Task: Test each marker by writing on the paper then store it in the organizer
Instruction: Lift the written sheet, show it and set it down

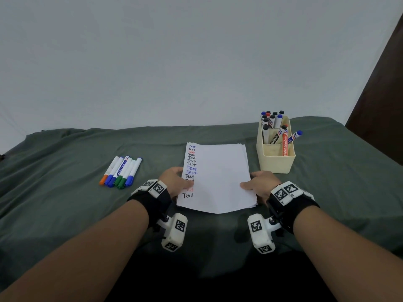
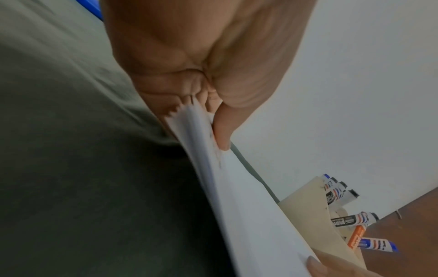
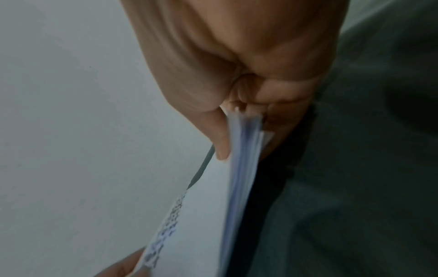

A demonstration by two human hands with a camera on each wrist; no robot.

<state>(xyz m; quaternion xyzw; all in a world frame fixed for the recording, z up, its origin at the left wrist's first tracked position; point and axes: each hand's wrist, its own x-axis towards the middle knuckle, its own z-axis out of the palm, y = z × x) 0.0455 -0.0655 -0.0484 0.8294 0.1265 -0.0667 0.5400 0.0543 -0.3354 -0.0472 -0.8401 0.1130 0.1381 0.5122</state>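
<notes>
Head view: both hands clamp a stack of paper [image 1: 220, 177] on a green cloth [image 1: 65, 192].
Head view again: the left hand [image 1: 174, 182] pinches the stack's left edge and the right hand [image 1: 260, 184] its right edge; a column of "Test" runs down the top sheet in black, blue and red. Six capped markers [image 1: 121, 172] lie left of the paper; a cream organizer [image 1: 275, 158] stands to its right, full of markers (one orange barrel reads "Whiteboard"). Left wrist view: thumb [image 2: 222, 135] above, fingers below, gripping the sheets [image 2: 237, 187]; the organizer [image 2: 305, 196] shows beyond. Right wrist view: thumb [image 3: 220, 138] presses on the stack [image 3: 244, 168], fingers beneath; the writing is too blurred to read.
</notes>
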